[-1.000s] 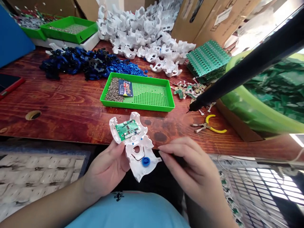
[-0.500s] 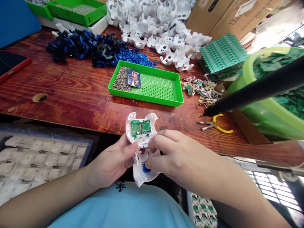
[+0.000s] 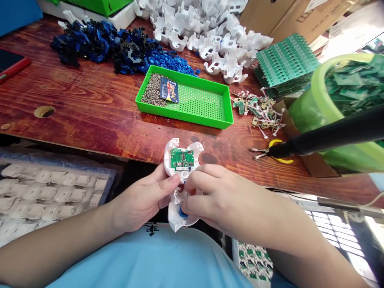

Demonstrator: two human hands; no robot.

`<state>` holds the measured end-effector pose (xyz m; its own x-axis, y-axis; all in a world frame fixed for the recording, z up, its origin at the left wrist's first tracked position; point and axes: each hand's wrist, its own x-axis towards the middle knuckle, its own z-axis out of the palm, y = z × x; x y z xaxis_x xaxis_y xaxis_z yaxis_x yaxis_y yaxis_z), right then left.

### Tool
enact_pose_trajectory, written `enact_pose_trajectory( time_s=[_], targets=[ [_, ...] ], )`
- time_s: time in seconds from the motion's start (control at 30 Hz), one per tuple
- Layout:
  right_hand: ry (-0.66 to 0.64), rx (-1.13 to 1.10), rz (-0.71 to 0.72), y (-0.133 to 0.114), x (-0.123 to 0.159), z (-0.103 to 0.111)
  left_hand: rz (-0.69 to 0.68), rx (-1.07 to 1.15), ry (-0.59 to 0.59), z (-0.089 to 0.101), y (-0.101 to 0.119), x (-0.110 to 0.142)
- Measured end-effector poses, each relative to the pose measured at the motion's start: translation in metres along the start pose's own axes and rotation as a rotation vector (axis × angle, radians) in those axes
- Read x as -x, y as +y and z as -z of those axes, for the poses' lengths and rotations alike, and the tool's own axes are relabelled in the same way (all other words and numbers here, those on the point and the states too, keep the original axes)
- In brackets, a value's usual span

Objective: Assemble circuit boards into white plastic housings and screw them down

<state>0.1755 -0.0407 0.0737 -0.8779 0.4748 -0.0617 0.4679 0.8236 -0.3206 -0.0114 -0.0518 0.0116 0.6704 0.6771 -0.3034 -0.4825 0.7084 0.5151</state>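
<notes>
My left hand (image 3: 143, 200) grips a white plastic shell (image 3: 181, 154) from its left side, in front of the table edge above my lap. A small green circuit board (image 3: 181, 159) sits in the shell's upper part. My right hand (image 3: 216, 194) is closed over the shell's lower half, fingertips pressed beside a blue round part (image 3: 181, 212) that peeks out under them. What the right fingertips pinch is hidden.
A green tray (image 3: 210, 120) with screws and a card lies on the wooden table (image 3: 90, 112). Behind it lie heaps of blue parts (image 3: 120, 48) and white shells (image 3: 210, 36), with stacked green boards (image 3: 285, 64) beside them. Yellow pliers (image 3: 274, 151), a black hanging tool (image 3: 330, 134) and a green tub (image 3: 324, 116) are at right.
My right hand has come in from the right and closed over the shell's lower half. The shell has turned upright and lifted slightly toward the table edge; the view has tilted down.
</notes>
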Motion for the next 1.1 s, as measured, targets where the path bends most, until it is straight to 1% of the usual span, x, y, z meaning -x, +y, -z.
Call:
enact_pose_trajectory(
  time_s=[0.07, 0.13, 0.23, 0.3, 0.4, 0.47, 0.53, 0.6, 0.73, 0.8, 0.9, 1.0, 1.03, 1.1],
  targets=[
    [0.031, 0.015, -0.003, -0.001, 0.003, -0.002, 0.0, 0.012, -0.009, 0.0, 0.0, 0.0],
    [0.093, -0.008, -0.055, -0.002, 0.007, -0.003, -0.014, 0.012, -0.015, 0.002, 0.0, 0.0],
    [0.256, -0.058, -0.221, -0.004, 0.009, -0.006, -0.105, -0.029, -0.026, 0.005, -0.002, 0.0],
    [0.375, -0.033, -0.316, -0.008, 0.006, -0.01, -0.184, -0.074, -0.028, 0.006, -0.005, 0.001],
    [0.495, 0.043, -0.391, -0.016, -0.002, -0.018, -0.265, -0.152, 0.006, 0.007, -0.009, 0.004],
    [0.528, 0.088, -0.416, -0.021, -0.007, -0.023, -0.285, -0.182, 0.027, 0.005, -0.009, 0.007],
    [0.525, 0.128, -0.432, -0.025, -0.01, -0.028, -0.289, -0.189, 0.031, 0.004, -0.008, 0.008],
    [0.525, 0.156, -0.449, -0.027, -0.013, -0.031, -0.284, -0.194, 0.005, 0.002, -0.007, 0.008],
    [0.622, 0.17, -0.482, -0.029, -0.019, -0.04, -0.299, -0.254, -0.076, 0.001, -0.009, 0.007],
    [0.674, 0.146, -0.529, -0.03, -0.022, -0.045, -0.312, -0.27, -0.069, 0.001, -0.01, 0.006],
    [0.737, 0.055, -0.575, -0.033, -0.019, -0.046, -0.288, -0.229, -0.036, 0.002, -0.008, 0.005],
    [0.796, -0.134, -0.576, -0.032, -0.007, -0.044, -0.207, -0.166, 0.027, 0.002, 0.002, 0.002],
    [0.844, -0.166, -0.595, -0.029, -0.002, -0.044, -0.159, -0.153, 0.063, 0.002, 0.006, 0.0],
    [0.98, -0.131, -0.677, -0.02, 0.011, -0.046, -0.051, -0.14, 0.141, 0.002, 0.016, -0.004]
  ],
)
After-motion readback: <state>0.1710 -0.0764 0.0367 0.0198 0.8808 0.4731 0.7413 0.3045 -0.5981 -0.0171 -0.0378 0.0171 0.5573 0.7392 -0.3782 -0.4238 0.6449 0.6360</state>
